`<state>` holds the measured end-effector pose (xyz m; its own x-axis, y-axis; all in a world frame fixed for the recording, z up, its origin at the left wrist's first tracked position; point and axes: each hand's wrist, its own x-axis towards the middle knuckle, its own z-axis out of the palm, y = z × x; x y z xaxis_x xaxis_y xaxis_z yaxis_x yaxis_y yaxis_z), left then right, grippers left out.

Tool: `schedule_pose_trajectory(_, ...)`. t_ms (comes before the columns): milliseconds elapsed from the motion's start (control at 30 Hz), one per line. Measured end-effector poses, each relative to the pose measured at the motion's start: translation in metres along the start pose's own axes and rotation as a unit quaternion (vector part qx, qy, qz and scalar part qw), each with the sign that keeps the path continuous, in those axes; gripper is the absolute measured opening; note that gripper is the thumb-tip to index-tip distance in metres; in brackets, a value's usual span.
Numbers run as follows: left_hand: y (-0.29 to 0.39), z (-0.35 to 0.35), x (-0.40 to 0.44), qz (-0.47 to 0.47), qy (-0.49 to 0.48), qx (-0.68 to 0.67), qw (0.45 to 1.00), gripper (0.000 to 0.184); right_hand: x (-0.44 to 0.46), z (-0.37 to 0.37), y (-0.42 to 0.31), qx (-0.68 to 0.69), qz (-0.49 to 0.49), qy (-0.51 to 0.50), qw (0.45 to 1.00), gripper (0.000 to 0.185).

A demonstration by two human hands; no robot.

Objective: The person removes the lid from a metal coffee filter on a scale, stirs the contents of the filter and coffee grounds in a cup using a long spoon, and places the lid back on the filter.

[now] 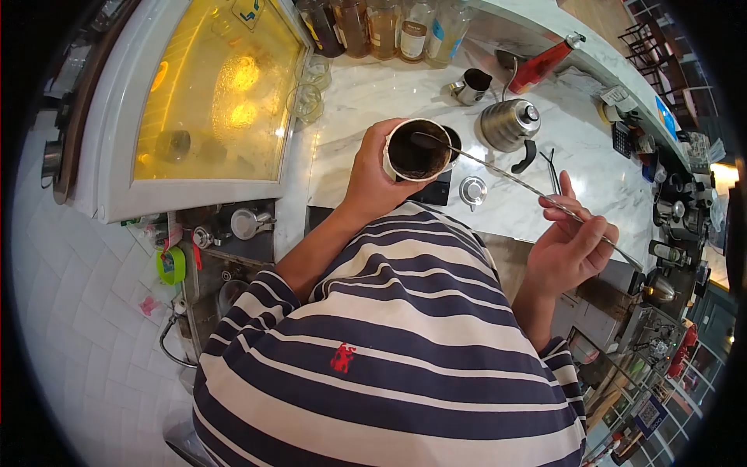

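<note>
My left hand point(372, 175) is wrapped round a white cup point(393, 173), which is tilted so that its dark inside shows. Dark brown matter, wet coffee grounds or similar, coats the inside; I cannot tell which. Between the thumb and fingers of my right hand point(574, 240) is a long bar spoon point(520, 181) with a twisted metal shaft. Its bowl end reaches over the cup's mouth and into it. Behind the cup, partly hidden, stands another dark round vessel point(454, 140). A small round metal piece point(473, 191) lies on the counter to the cup's right.
A gooseneck kettle point(506, 124) and a small metal pitcher point(471, 86) stand on the marble counter point(373, 86). Several bottles point(384, 29) line the back beside two glasses point(305, 103). A lit glass-fronted cabinet point(218, 93) borders the left. A red bottle-shaped dispenser point(545, 66) lies towards the back right.
</note>
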<state>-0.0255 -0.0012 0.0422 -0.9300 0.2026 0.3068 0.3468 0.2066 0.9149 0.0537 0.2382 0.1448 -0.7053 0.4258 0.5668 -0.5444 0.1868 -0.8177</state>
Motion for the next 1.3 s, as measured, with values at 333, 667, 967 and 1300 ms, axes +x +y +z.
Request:
schedule_pose_trajectory(333, 0.000, 0.000, 0.000, 0.068, 0.032, -0.038, 0.996, 0.082, -0.013, 0.013, 0.003, -0.032, -0.037, -0.076, 0.996, 0.028)
schedule_pose_trajectory(667, 0.005, 0.000, 0.000, 0.051, 0.012, -0.001, 0.999, 0.084, -0.011, 0.014, -0.001, -0.071, -0.087, -0.062, 0.992, 0.025)
schedule_pose_trajectory(967, 0.004, 0.001, 0.000, 0.071, 0.022, 0.012, 0.997, 0.085, -0.008, 0.020, -0.005, -0.062, -0.068, -0.077, 0.993, 0.024)
schedule_pose_trajectory(1300, -0.003, 0.002, 0.007, 0.109, 0.034, -0.003, 0.993, 0.092, 0.000, 0.036, -0.003, -0.056, -0.068, -0.081, 0.993, 0.022)
